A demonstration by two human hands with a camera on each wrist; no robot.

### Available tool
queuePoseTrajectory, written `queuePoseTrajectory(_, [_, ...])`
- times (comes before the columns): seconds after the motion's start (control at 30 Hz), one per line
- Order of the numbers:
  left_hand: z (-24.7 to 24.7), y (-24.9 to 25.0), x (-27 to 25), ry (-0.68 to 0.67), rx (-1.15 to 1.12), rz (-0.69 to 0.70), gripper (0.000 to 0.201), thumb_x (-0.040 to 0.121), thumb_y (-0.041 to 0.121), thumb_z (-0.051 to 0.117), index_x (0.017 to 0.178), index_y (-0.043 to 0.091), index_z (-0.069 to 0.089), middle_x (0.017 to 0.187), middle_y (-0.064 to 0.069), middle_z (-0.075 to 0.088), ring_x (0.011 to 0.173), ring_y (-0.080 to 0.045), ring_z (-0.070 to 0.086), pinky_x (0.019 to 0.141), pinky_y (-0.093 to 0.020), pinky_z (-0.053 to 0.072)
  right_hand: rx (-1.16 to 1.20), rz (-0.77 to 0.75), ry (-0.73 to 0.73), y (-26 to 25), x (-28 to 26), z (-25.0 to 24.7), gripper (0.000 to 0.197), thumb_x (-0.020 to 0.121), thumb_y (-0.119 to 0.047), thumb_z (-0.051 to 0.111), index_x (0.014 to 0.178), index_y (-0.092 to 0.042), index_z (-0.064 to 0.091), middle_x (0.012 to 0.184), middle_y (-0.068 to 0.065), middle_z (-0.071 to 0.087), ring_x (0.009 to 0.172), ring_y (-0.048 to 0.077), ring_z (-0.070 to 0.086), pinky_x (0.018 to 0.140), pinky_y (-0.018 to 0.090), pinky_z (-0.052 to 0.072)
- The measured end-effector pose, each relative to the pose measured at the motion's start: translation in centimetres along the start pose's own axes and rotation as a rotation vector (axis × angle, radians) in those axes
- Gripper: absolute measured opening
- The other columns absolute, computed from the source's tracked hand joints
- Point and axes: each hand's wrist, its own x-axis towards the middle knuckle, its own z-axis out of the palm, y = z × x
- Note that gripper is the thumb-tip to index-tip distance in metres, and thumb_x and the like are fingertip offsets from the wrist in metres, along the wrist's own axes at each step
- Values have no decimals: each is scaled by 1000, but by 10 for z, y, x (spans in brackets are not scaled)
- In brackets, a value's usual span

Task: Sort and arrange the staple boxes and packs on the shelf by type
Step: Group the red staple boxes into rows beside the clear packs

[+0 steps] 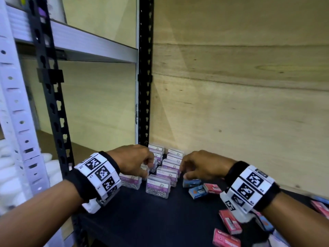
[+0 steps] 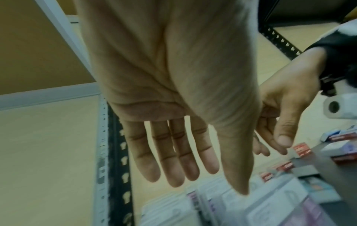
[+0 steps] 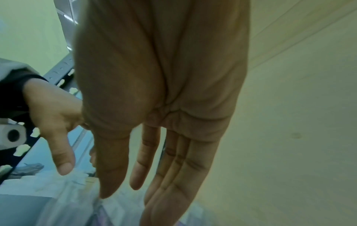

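Back wall (image 1: 240, 86): we see pale plywood filling the right and centre of the head view, running down to the shelf.
Rack posts (image 1: 145, 68): a black slotted upright stands in the corner behind the packs, a second black one (image 1: 51, 104) rises nearer us on the left, beside a white perforated post (image 1: 14, 104).
Shelf (image 1: 151, 216): a dark flat board, and we're looking down on it with both wrists over its near half.
Left hand (image 1: 133, 161): it hangs over the left row of clear packs; in the left wrist view (image 2: 173, 137) we find the fingers long and relaxed, thumb loose, nothing gripped.
Right hand (image 1: 201, 166): it hovers just right of the clear packs, above a blue box; the right wrist view (image 3: 164, 137) gives us straight, spread-free fingers holding nothing.
Clear packs (image 1: 158, 186): we count two rows of see-through cases with purple labels, running from the back corner toward us, silver clips inside the nearest.
Blue boxes (image 1: 197, 191): two small ones lie just right of the clear packs, one partly under the right hand.
Red boxes (image 1: 229, 221): small ones are scattered loose on the right side of the shelf, one (image 1: 212, 188) touching a blue box, others near the front edge.
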Motion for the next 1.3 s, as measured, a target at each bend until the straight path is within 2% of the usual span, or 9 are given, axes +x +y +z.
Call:
queuePoseTrajectory(0.1, [0, 29, 11, 39, -6, 76, 30, 85, 54, 63, 104, 31, 60, 102, 13, 55, 90, -7, 54, 76, -26, 49, -47, 83, -27, 24, -13, -9, 27, 90, -34, 69, 116, -26, 66, 108, -6, 67, 93, 12, 60, 78, 25, 44])
queuePoseTrajectory(0.2, [2, 59, 23, 26, 22, 111, 32, 85, 55, 61, 104, 30, 61, 100, 11, 59, 90, -10, 55, 77, -30, 51, -56, 155, -61, 45, -22, -16, 26, 90, -36, 69, 115, -29, 67, 111, -6, 68, 94, 12, 60, 81, 27, 46])
queuePoseTrajectory(0.4, [21, 103, 44, -36, 77, 64, 34, 86, 52, 63, 103, 23, 68, 101, 4, 66, 90, -18, 62, 76, -35, 53, -55, 164, -117, 67, -24, -11, 29, 91, -37, 68, 118, -29, 67, 107, -10, 61, 94, 9, 54, 82, 25, 41])
queuePoseTrajectory(0.5, [33, 115, 50, -48, 147, 22, 42, 88, 54, 59, 107, 17, 66, 104, -3, 64, 92, -24, 62, 70, -33, 49, -73, 136, -123, 69, -15, -5, 30, 90, -38, 68, 118, -28, 68, 112, -6, 64, 94, 10, 55, 84, 28, 45])
queuePoseTrajectory(0.67, [44, 128, 53, -52, 108, -44, 42, 91, 48, 57, 110, 12, 64, 107, -9, 62, 95, -27, 61, 68, -32, 44, -53, 57, -135, 67, 5, 3, 26, 87, -36, 71, 111, -26, 73, 94, -13, 67, 83, 7, 60, 76, 26, 46])
queuePoseTrajectory(0.77, [47, 131, 54, -40, 66, -86, 42, 90, 48, 59, 111, 11, 63, 109, -8, 59, 95, -26, 60, 67, -32, 43, -47, 41, -140, 66, 16, 9, 26, 85, -35, 74, 109, -27, 73, 87, -15, 66, 85, 8, 63, 79, 28, 50])
queuePoseTrajectory(0.97, [50, 127, 57, -45, 9, -138, 40, 86, 49, 64, 105, 13, 64, 93, -4, 55, 89, -22, 58, 66, -32, 44, -14, 41, -131, 69, 24, 16, 20, 85, -34, 74, 103, -25, 75, 87, -13, 68, 85, 10, 64, 78, 28, 51])
queuePoseTrajectory(1.1, [50, 129, 58, -48, 20, -138, 41, 85, 45, 66, 112, 15, 64, 106, -7, 61, 96, -24, 60, 72, -33, 48, 3, 45, -98, 74, 20, 9, 19, 85, -30, 75, 103, -23, 76, 86, -13, 67, 80, 6, 60, 70, 23, 45])
queuePoseTrajectory(1.3, [48, 131, 57, -5, 15, -142, 34, 83, 38, 67, 105, 12, 64, 106, -8, 61, 95, -25, 61, 71, -31, 49, 54, 77, -28, 89, 6, -2, 19, 85, -30, 76, 102, -23, 77, 82, -16, 66, 73, 0, 58, 68, 21, 43])
